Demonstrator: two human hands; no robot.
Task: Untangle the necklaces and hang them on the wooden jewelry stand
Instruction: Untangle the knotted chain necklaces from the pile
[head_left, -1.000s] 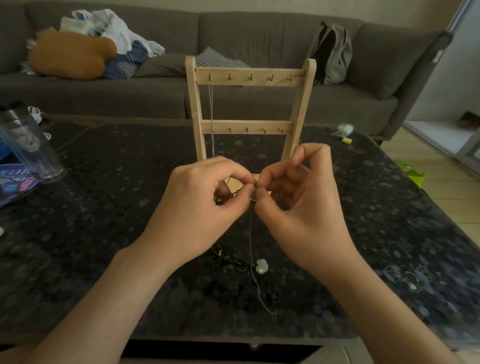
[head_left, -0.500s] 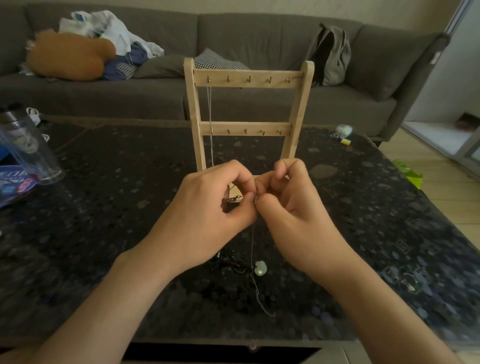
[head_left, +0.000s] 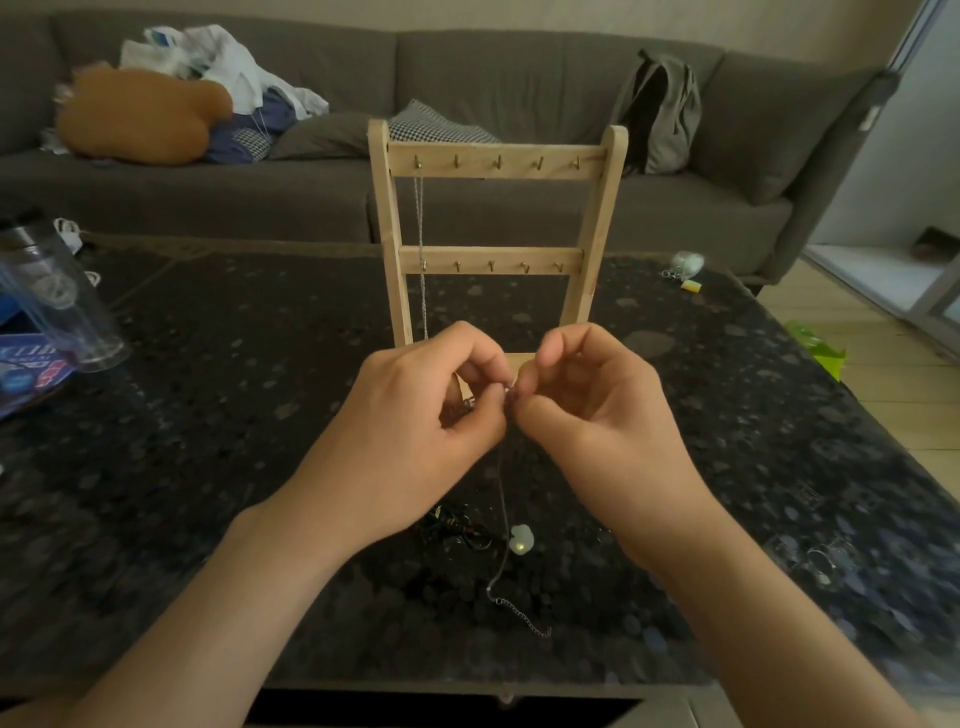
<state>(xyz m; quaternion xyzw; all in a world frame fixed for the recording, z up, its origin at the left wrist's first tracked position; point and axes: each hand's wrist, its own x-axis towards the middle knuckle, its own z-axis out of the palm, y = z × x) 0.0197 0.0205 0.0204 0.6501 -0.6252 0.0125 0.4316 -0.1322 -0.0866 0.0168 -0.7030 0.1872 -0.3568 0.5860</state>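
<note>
A grey fabric sofa (head_left: 467, 218) with soft, rounded cushions runs the full width of the room behind the wooden jewelry stand (head_left: 496, 162). The stand rests on a wide worktop (head_left: 208, 426) of dark, glossy stone speckled with pale flecks. Pale plank flooring shows to the stand's right.

On the sofa, behind and left of the stand, lies a plump orange cushion (head_left: 135, 117) against a heap of crumpled clothes (head_left: 234, 67). A slack grey backpack (head_left: 660, 109) leans behind and right of the stand. A clear plastic tumbler (head_left: 57, 301) sits on the worktop far to the stand's left.

The stand is light, unfinished wood: two uprights joined by two flat crossbars, each carrying a row of small metal hooks. A fine silver chain (head_left: 422, 291) hangs straight down from the top bar's leftmost hook.

Just in front of the stand's base, the left hand (head_left: 410, 431) and right hand (head_left: 597, 415) meet. The thumb and forefinger of each pinch the top of a thin necklace (head_left: 503, 499), and the other fingers are curled. The necklace drops to the worktop, where its linked end lies in a short curve. Beside it rest a small, pale, rounded pendant (head_left: 521, 539) and a dark tangle of necklaces (head_left: 457, 527).
</note>
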